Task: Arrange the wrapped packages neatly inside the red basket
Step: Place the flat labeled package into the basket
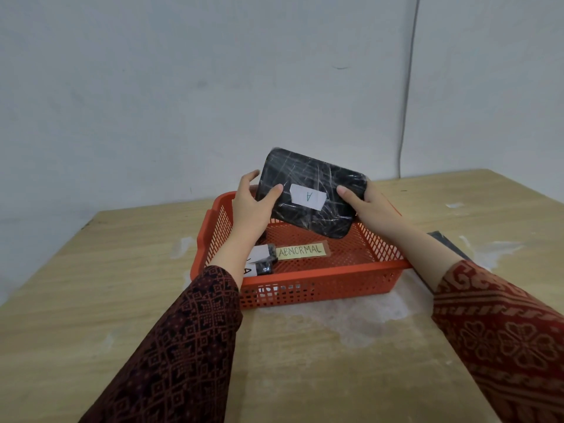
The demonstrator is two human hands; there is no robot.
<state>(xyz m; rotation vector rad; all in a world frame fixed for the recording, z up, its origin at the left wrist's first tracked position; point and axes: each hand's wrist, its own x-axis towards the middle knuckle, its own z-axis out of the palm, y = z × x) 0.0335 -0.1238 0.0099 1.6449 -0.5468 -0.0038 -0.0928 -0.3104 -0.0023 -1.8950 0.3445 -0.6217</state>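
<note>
A flat black wrapped package (314,178) with a white label marked "A" is held tilted above the red basket (320,277). My left hand (250,206) grips its left edge and my right hand (366,206) grips its right edge. Its lower corner hangs just over the basket's mesh floor. A smaller black wrapped package (264,261) with a white label lies in the basket's near left corner, partly hidden by my left forearm. A yellow tag reading "ABNORMAL" (300,250) is stuck on the basket floor.
The basket stands on a light wooden table (91,300) with white scuffed patches. A dark flat object (448,242) lies on the table right of the basket, mostly behind my right forearm. A grey wall and a thin cable (407,102) rise behind the table.
</note>
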